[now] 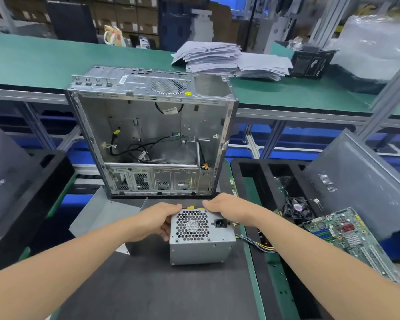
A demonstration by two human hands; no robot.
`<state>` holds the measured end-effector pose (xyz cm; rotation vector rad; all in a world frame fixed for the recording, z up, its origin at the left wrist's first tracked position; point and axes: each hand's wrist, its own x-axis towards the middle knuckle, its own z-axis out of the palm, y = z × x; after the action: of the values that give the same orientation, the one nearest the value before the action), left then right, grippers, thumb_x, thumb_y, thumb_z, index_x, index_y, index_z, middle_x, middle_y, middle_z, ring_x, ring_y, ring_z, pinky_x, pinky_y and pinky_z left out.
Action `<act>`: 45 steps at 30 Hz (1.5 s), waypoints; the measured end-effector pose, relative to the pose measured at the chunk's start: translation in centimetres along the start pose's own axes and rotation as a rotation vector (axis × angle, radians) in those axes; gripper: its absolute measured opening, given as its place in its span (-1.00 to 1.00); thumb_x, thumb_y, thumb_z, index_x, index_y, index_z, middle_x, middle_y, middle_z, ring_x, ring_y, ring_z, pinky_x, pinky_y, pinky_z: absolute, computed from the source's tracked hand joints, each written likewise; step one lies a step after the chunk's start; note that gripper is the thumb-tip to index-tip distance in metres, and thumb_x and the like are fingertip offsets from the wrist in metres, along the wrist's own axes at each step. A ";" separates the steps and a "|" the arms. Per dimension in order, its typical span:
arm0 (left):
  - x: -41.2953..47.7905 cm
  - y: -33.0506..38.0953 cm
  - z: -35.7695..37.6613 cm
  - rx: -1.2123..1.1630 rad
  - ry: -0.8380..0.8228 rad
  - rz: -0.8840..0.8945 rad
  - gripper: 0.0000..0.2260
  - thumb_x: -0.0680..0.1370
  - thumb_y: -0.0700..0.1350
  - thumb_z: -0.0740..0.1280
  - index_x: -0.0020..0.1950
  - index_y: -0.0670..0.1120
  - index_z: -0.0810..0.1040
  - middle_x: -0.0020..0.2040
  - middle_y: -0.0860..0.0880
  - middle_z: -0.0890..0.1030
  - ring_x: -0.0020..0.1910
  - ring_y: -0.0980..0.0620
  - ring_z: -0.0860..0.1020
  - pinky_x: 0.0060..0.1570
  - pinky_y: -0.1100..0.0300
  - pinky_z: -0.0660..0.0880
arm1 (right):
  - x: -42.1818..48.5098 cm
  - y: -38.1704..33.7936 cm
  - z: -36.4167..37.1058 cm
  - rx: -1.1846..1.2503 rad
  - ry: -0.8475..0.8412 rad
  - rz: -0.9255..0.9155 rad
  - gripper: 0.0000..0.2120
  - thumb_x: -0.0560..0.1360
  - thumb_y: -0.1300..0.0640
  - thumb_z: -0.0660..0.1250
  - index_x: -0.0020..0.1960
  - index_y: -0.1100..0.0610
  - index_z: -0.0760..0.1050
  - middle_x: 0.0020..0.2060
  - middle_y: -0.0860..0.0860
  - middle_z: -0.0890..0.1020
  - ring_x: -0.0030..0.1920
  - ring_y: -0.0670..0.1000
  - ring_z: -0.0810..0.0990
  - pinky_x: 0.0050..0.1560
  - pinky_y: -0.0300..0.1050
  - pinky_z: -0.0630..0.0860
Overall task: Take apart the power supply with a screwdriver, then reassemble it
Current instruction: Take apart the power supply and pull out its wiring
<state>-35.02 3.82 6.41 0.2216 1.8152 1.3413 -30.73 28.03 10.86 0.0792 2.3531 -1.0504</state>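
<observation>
A grey metal power supply point(200, 236) stands on the dark mat, its honeycomb fan grille and black power socket facing up. My left hand point(156, 221) grips its left side, fingers curled round the far top edge. My right hand point(224, 209) holds the far right top edge. A yellow piece point(191, 207) shows between the two hands at the unit's far edge; what it is I cannot tell. Coloured wires point(261, 244) trail from the unit's right side. No screwdriver is plainly visible.
An open, gutted computer case point(153, 132) stands upright just beyond the power supply. To the right lie a green motherboard point(346, 236), a small fan point(297, 207) and a grey side panel point(365, 181). A black tray point(21, 192) sits left. Paper stacks point(229, 58) lie on the far bench.
</observation>
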 end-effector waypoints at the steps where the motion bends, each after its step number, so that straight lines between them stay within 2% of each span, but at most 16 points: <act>1: 0.1 0.1 -0.1 0.026 0.021 -0.003 -0.62 0.75 0.05 0.13 0.05 -0.19 0.60 -0.23 -0.16 0.65 -0.32 -0.08 0.55 -0.35 0.13 0.48 | 0.3 0.1 -0.2 0.000 -0.003 -0.006 -0.50 0.71 -0.25 0.14 -0.16 0.13 0.41 -0.27 0.24 0.38 -0.24 0.10 0.33 -0.03 0.00 0.30; 3: 0.2 0.4 -0.3 0.090 0.061 -0.002 -0.65 0.74 0.03 0.16 -0.02 -0.15 0.61 -0.23 -0.17 0.67 -0.32 -0.08 0.56 -0.36 0.14 0.47 | 0.7 0.4 -0.5 0.021 -0.018 -0.006 -0.47 0.71 -0.24 0.16 -0.29 0.10 0.31 -0.38 0.16 0.31 -0.41 0.07 0.27 -0.16 -0.05 0.25; 5: 0.4 0.8 -0.6 0.155 0.085 -0.001 -0.68 0.71 0.01 0.19 -0.10 -0.11 0.60 -0.24 -0.15 0.68 -0.32 -0.08 0.58 -0.37 0.16 0.47 | 0.9 0.7 -0.7 0.059 -0.050 -0.004 -0.42 0.72 -0.22 0.17 -0.41 0.03 0.36 -0.47 0.04 0.41 -0.49 -0.02 0.35 -0.19 -0.07 0.33; 7: 0.6 1.2 -0.8 0.203 0.083 -0.013 -0.70 0.68 0.03 0.20 -0.14 -0.07 0.57 -0.23 -0.15 0.69 -0.29 -0.08 0.60 -0.34 0.16 0.50 | 0.9 1.0 -1.0 0.070 -0.071 0.018 -0.43 0.72 -0.23 0.16 -0.32 0.07 0.54 -0.33 0.06 0.64 -0.32 0.00 0.58 0.05 0.01 0.53; 8: 0.7 1.4 -0.9 0.222 0.076 -0.029 -0.70 0.66 0.06 0.19 -0.13 -0.07 0.57 -0.21 -0.16 0.70 -0.28 -0.07 0.61 -0.32 0.16 0.51 | 0.8 1.1 -1.2 0.065 -0.076 0.029 -0.43 0.71 -0.23 0.16 -0.22 0.14 0.60 -0.21 0.12 0.71 -0.20 0.05 0.63 0.23 0.08 0.52; 10: 1.1 1.7 -0.7 0.251 0.060 -0.072 -0.67 0.68 0.09 0.16 -0.07 -0.08 0.59 -0.18 -0.16 0.72 -0.27 -0.05 0.63 -0.29 0.16 0.54 | 0.9 1.4 -1.3 0.064 -0.076 0.038 -0.43 0.71 -0.24 0.15 -0.11 0.19 0.63 -0.04 0.19 0.76 -0.08 0.08 0.67 0.37 0.11 0.47; 12: 1.4 1.9 -0.5 0.284 0.053 -0.102 -0.63 0.72 0.09 0.12 0.00 -0.09 0.61 -0.17 -0.14 0.71 -0.25 -0.04 0.64 -0.26 0.14 0.55 | 0.9 1.6 -1.3 0.083 -0.070 0.036 -0.46 0.71 -0.23 0.16 -0.11 0.17 0.62 0.00 0.21 0.75 -0.08 0.06 0.66 0.36 0.09 0.47; 16: 1.7 1.7 -0.3 0.291 0.040 -0.150 -0.61 0.73 0.12 0.08 0.12 -0.10 0.59 -0.12 -0.12 0.70 -0.23 -0.01 0.63 -0.23 0.14 0.54 | 0.8 1.5 -1.0 0.082 -0.039 0.034 -0.52 0.70 -0.27 0.14 -0.04 0.10 0.54 -0.01 0.41 0.62 -0.10 0.08 0.57 0.11 -0.01 0.47; 21: 1.3 1.6 -0.1 0.278 0.065 -0.139 -0.60 0.71 0.21 0.12 0.04 -0.04 0.60 -0.11 -0.09 0.69 -0.17 -0.01 0.61 -0.15 0.15 0.48 | 0.8 1.2 -0.4 0.154 -0.057 0.075 -0.50 0.71 -0.27 0.11 0.02 0.14 0.55 -0.07 0.29 0.62 -0.02 0.10 0.64 0.24 0.05 0.51; 24: 1.0 1.6 -0.3 0.317 0.050 -0.146 -0.46 0.70 0.27 0.11 0.11 -0.14 0.67 -0.04 -0.13 0.74 -0.13 -0.03 0.63 -0.16 0.16 0.53 | 0.9 1.0 -0.2 0.120 -0.052 0.070 -0.49 0.72 -0.27 0.09 -0.04 0.14 0.52 -0.10 0.18 0.57 -0.09 0.07 0.58 0.15 0.04 0.46; 29: 0.6 1.7 -0.4 0.313 0.024 -0.138 -0.39 0.70 0.30 0.05 0.20 -0.13 0.68 0.05 -0.15 0.75 -0.04 -0.08 0.66 -0.06 0.11 0.55 | 1.0 1.2 -0.2 0.061 -0.018 0.065 -0.46 0.71 -0.29 0.08 -0.17 0.14 0.39 -0.23 0.12 0.51 -0.25 0.02 0.51 0.01 0.00 0.43; 33: 0.6 2.0 -0.2 0.330 -0.003 -0.151 -0.38 0.70 0.31 0.02 0.24 -0.12 0.67 0.08 -0.15 0.74 0.11 -0.21 0.68 0.07 0.03 0.59 | 1.2 1.4 -0.3 0.048 0.002 0.084 -0.33 0.70 -0.30 0.06 -0.01 0.29 0.56 -0.03 0.22 0.71 -0.06 0.09 0.66 0.28 0.10 0.53; 35: 0.5 2.2 -0.1 0.386 0.026 -0.145 -0.38 0.69 0.33 0.02 0.21 -0.09 0.67 0.03 -0.10 0.75 0.10 -0.17 0.69 0.11 0.02 0.62 | 0.9 1.7 -0.7 0.090 0.012 0.085 -0.40 0.71 -0.28 0.07 0.08 0.16 0.69 0.01 0.10 0.76 0.01 0.08 0.74 0.22 0.09 0.62; 39: 0.8 4.0 0.7 0.706 0.302 0.152 -0.54 0.69 0.28 0.10 0.05 0.01 0.66 0.00 0.09 0.71 0.00 0.09 0.63 0.08 0.09 0.54 | -0.4 3.1 -2.0 0.152 0.094 0.035 -0.55 0.73 -0.16 0.17 0.07 0.11 0.71 -0.12 0.05 0.75 -0.24 0.01 0.67 -0.23 -0.13 0.58; 42: 1.7 6.7 3.5 0.782 0.389 0.408 -0.74 0.66 0.14 0.23 -0.07 0.04 0.60 -0.11 0.08 0.61 -0.11 0.16 0.57 -0.03 0.07 0.53 | -1.9 4.8 -3.0 0.181 0.183 0.013 -0.66 0.73 -0.02 0.22 0.07 0.17 0.68 -0.21 0.05 0.70 -0.26 0.02 0.63 -0.27 -0.11 0.54; 45: 2.5 9.5 8.3 0.833 0.300 0.603 -0.86 0.62 0.03 0.27 -0.04 0.08 0.62 -0.11 0.11 0.55 -0.10 0.16 0.52 -0.05 0.09 0.49 | -4.1 6.7 -3.7 0.222 0.250 0.032 -0.73 0.71 0.05 0.25 0.03 0.15 0.67 -0.21 0.06 0.69 -0.27 0.01 0.64 -0.31 -0.15 0.53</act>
<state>-33.80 14.94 12.64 1.1300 2.6200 0.9236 -27.12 35.96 10.43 0.3482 2.4323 -1.3501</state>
